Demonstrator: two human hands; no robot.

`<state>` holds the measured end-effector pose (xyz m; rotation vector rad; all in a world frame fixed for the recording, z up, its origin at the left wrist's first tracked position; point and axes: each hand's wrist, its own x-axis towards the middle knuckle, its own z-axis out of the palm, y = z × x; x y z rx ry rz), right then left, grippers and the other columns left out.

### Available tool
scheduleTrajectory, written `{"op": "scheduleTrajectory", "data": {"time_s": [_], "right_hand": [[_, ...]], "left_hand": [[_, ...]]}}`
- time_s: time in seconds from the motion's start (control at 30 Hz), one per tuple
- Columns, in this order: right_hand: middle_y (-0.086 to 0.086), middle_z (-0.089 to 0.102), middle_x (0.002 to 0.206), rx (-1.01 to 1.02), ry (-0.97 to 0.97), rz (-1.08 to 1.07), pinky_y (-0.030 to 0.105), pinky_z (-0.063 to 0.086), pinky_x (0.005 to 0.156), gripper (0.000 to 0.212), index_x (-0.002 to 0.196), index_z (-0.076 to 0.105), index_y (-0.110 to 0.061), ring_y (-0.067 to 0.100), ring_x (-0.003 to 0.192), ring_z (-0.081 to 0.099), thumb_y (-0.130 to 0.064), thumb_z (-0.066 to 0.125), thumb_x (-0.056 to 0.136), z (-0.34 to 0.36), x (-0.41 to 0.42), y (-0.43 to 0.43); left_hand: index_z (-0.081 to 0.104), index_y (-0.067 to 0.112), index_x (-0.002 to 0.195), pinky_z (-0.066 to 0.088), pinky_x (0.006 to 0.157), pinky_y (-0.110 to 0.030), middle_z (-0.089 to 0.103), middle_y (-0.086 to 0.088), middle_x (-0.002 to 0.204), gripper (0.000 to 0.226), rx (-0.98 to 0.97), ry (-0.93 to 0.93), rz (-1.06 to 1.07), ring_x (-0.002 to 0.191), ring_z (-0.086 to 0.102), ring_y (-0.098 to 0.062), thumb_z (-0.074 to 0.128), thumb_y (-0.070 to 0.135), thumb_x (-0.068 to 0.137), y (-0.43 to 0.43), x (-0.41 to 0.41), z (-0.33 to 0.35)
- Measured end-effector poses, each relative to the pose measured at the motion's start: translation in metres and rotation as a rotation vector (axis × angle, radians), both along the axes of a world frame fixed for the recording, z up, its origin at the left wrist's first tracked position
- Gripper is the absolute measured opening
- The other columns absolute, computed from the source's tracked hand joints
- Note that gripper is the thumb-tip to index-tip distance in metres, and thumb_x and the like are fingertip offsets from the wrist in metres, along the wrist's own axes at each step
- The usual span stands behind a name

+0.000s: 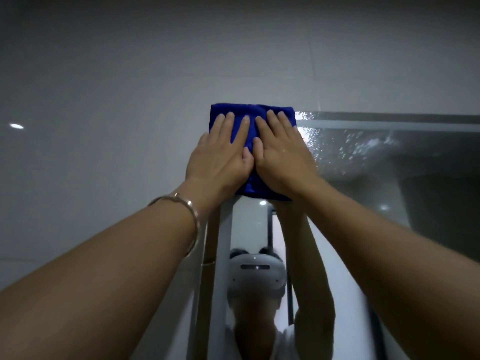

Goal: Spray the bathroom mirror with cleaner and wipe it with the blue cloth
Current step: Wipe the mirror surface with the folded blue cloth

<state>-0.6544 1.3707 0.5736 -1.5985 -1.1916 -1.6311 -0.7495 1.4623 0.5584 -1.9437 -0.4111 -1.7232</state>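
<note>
Rightward, wet mirror [363,152]; grey tiled wall [104,74] alongside.

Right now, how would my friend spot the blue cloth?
Find the bathroom mirror on the grey wall and follow it to its top edge. There the left hand and right hand press flat, side by side. Beneath them is the blue cloth, the only bright colour.

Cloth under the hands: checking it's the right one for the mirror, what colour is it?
The cloth is plain deep blue, clearest in the head view.
</note>
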Motion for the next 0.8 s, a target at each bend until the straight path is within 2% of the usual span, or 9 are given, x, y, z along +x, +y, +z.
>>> {"op": "scheduleTrajectory", "data": {"time_s": [0.13, 0.2, 0.3, 0.37, 0.43, 0.5, 0.63, 0.73, 0.8], "right_hand": [[0.002, 0.0, 0.16, -0.06, 0.023, 0.021, 0.033, -0.004, 0.117, 0.062, 0.152, 0.008, -0.018, 0.015, 0.146, -0.006, -0.039, 0.012, 0.094, -0.057, 0.011, -0.019], [0.0, -0.005, 0.16, -0.074, 0.053, 0.044, 0.031, -0.008, 0.116, 0.063, 0.151, 0.001, -0.02, 0.012, 0.145, -0.012, -0.041, 0.007, 0.092, -0.087, 0.019, -0.031], [0.0, -0.002, 0.159, -0.039, 0.052, 0.06, 0.029, -0.009, 0.115, 0.066, 0.15, 0.003, -0.019, 0.009, 0.142, -0.013, -0.044, 0.002, 0.089, -0.121, 0.034, -0.045], [0.002, 0.002, 0.159, -0.059, 0.033, 0.05, 0.03, -0.008, 0.114, 0.067, 0.15, 0.007, -0.017, 0.009, 0.141, -0.012, -0.044, 0.003, 0.089, -0.128, 0.042, -0.051], [0.006, 0.009, 0.159, -0.066, 0.0, 0.044, 0.033, -0.002, 0.115, 0.067, 0.151, 0.014, -0.015, 0.015, 0.145, -0.004, -0.042, 0.007, 0.09, -0.122, 0.046, -0.052], [0.01, 0.015, 0.158, -0.031, -0.053, 0.029, 0.036, 0.003, 0.116, 0.064, 0.15, 0.021, -0.013, 0.022, 0.146, 0.005, -0.039, 0.012, 0.092, -0.107, 0.048, -0.052], [0.009, 0.006, 0.16, -0.036, -0.045, -0.048, 0.032, -0.004, 0.116, 0.054, 0.151, 0.013, -0.012, 0.021, 0.146, -0.002, -0.033, 0.02, 0.101, -0.037, 0.057, -0.058], [0.011, 0.008, 0.159, -0.016, -0.041, -0.057, 0.037, 0.001, 0.119, 0.054, 0.151, 0.014, -0.01, 0.023, 0.146, 0.002, -0.031, 0.02, 0.102, 0.02, 0.063, -0.065], [0.009, 0.006, 0.16, -0.03, 0.011, -0.035, 0.038, 0.003, 0.119, 0.053, 0.151, 0.012, -0.012, 0.022, 0.146, 0.0, -0.031, 0.019, 0.102, 0.033, 0.065, -0.069]], "left_hand": [[-0.004, 0.022, 0.149, 0.0, 0.117, -0.037, -0.007, -0.004, 0.158, 0.065, -0.068, 0.089, -0.125, 0.144, -0.009, -0.016, 0.015, 0.038, 0.089, -0.013, 0.011, -0.053], [-0.012, 0.026, 0.145, -0.007, 0.116, -0.035, -0.014, -0.001, 0.157, 0.065, -0.108, 0.113, -0.118, 0.142, -0.017, -0.013, 0.009, 0.04, 0.084, -0.026, 0.02, -0.077], [-0.018, 0.029, 0.138, -0.013, 0.114, -0.033, -0.018, 0.0, 0.154, 0.064, -0.103, 0.137, -0.093, 0.137, -0.024, -0.011, -0.004, 0.046, 0.078, -0.044, 0.037, -0.107], [-0.013, 0.027, 0.141, -0.011, 0.113, -0.034, -0.013, -0.003, 0.154, 0.063, -0.075, 0.105, -0.099, 0.139, -0.019, -0.014, -0.002, 0.045, 0.081, -0.046, 0.046, -0.117], [-0.005, 0.023, 0.144, -0.006, 0.113, -0.037, -0.003, -0.008, 0.156, 0.06, -0.028, 0.058, -0.088, 0.142, -0.009, -0.019, 0.005, 0.042, 0.087, -0.044, 0.05, -0.115], [-0.004, 0.021, 0.144, -0.003, 0.114, -0.037, 0.0, -0.009, 0.157, 0.061, -0.003, 0.045, -0.059, 0.144, -0.006, -0.021, 0.005, 0.041, 0.087, -0.045, 0.053, -0.104], [-0.001, 0.019, 0.149, -0.001, 0.115, -0.041, -0.005, -0.009, 0.158, 0.062, -0.044, 0.05, -0.027, 0.145, -0.006, -0.023, 0.011, 0.04, 0.092, -0.051, 0.06, -0.033], [0.0, 0.016, 0.15, 0.001, 0.117, -0.046, -0.006, -0.013, 0.157, 0.063, -0.057, 0.13, 0.014, 0.144, -0.007, -0.026, 0.013, 0.04, 0.093, -0.06, 0.064, 0.033], [-0.002, 0.017, 0.15, 0.001, 0.117, -0.046, -0.009, -0.012, 0.157, 0.06, -0.079, 0.167, 0.04, 0.144, -0.009, -0.026, 0.015, 0.038, 0.096, -0.068, 0.065, 0.048]]}}
